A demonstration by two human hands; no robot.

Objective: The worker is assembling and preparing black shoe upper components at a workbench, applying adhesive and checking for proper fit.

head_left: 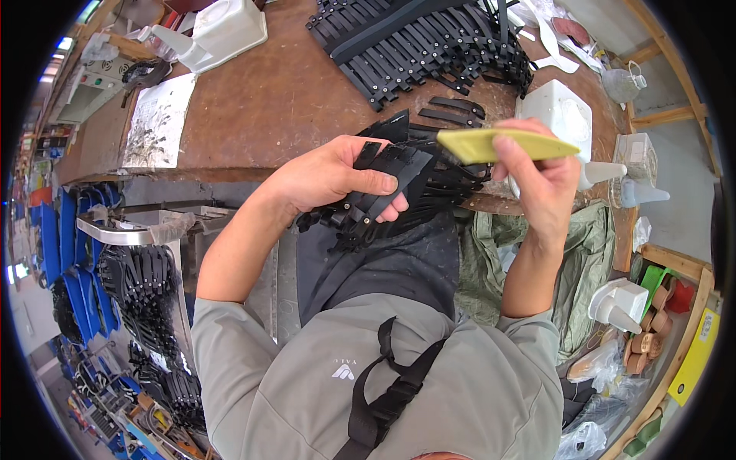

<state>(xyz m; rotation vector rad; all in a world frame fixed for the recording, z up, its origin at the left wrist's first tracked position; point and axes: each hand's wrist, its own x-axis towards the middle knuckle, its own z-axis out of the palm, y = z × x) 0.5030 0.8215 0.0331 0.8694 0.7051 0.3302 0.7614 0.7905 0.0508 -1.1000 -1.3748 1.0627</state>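
Note:
My left hand (337, 175) is closed around a small bundle of black straps (397, 170) with metal rivets, thumb on top, over my lap at the bench's front edge. In my right hand (546, 172) is a flat yellow-green piece (477, 146), gripped at its right end. It is slightly blurred, its left end just above and right of the bundle; whether it is a scraper or a brush, I cannot tell. More black straps (456, 175) hang over the bench edge beneath it. Two loose black strips (448, 115) lie just behind.
Rows of riveted black straps (414, 46) cover the far middle of the brown bench (253, 107). White nozzle bottles stand at right (563, 107) and far left (230, 34). A stained paper (161, 119) lies left. Beside me are a metal rack (126, 234) and a green sack (575, 268).

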